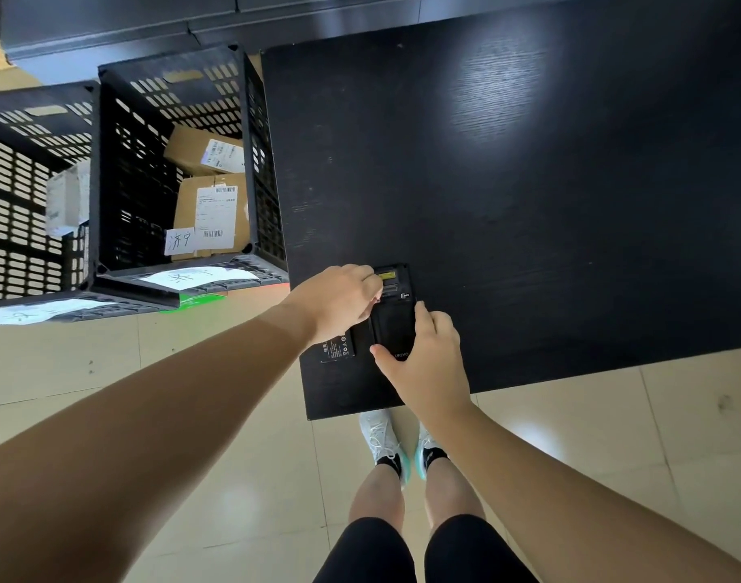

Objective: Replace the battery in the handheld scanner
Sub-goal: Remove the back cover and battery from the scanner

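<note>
The black handheld scanner (396, 319) lies back-up on the near left corner of the black table (507, 183), its yellow-labelled top end pointing away from me. A flat black battery (338, 347) with white print lies just left of it, partly under my left hand. My left hand (339, 300) rests over the scanner's upper left edge, its fingertips on the scanner near the yellow label. My right hand (423, 359) grips the scanner's lower end, thumb on the left side and fingers on the right. Whether a cover is on the scanner's back is unclear.
Two black slotted plastic crates (108, 170) stand on the floor left of the table; the nearer one holds cardboard parcels (211, 212) with labels. Dark cabinets run along the far wall. My feet stand on beige tiles at the table's near edge.
</note>
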